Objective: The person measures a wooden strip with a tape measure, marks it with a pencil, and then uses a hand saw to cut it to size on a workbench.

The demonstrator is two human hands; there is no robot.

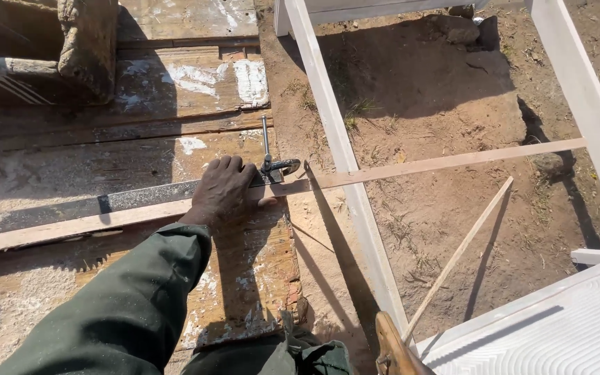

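Wood, pale and narrow: one long strip (411, 169) lying across a worn, paint-splashed plank bench (244, 278), its long axis running from lower left to upper right, rising slightly toward the right. The left part rests on the bench; the right part reaches well out over bare red earth (439, 111), crossing a white-painted rail (342, 153) and ending near a second white rail (592, 104).

Left hand (222, 191): palm down on the strip near the bench's right edge, fingers pressed together and curled over the far side, bearing down rather than pinching. Dark green sleeve (126, 312).

Right hand: not seen. A wooden saw handle (392, 351) shows at the bottom edge with a dark blade (335, 250) running up toward the strip just right of the left hand; what holds it is out of frame.

Metal clamp (272, 163), just beside the fingertips, screw rod pointing away from the viewer. A dark metal bar (105, 203) lies alongside the strip on its far side.

Progress, as judged: the strip looks whole, no severed piece apparent at the blade; the cut appears barely begun or not begun, with the full width left.

Also: a thin loose batten (460, 253) slanting over the ground; a white ribbed panel (564, 333) at lower right
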